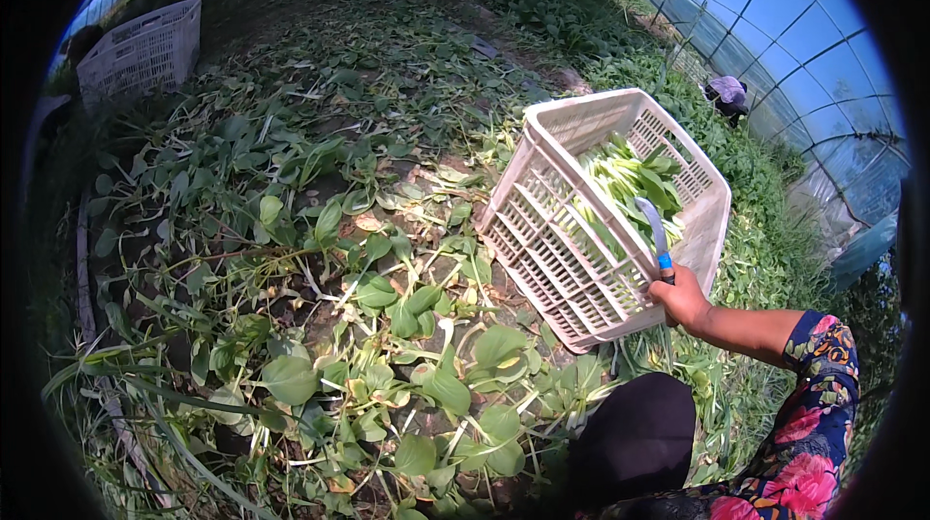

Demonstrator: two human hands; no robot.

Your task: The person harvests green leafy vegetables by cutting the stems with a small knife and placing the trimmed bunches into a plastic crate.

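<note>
My right hand (681, 298) is closed around the dark handle of a small sickle (652, 222). Its curved blade points up, and a blue band circles it where handle meets blade. The same hand is against the near right corner of a pale plastic crate (574, 258); whether it also grips the rim cannot be told. Inside the slatted crate lies a heap of leafy greens (628, 175) with pale stalks. The crate sits tilted in the view on the ground. My left hand is out of view.
Cut leaves and stalks (407, 302) litter the soil. Another crate (142, 48) stands at the far left. A bent-over person (726, 95) is among plants at right, near the greenhouse frame (763, 26). My dark-clad knee (639, 433) is below the crate.
</note>
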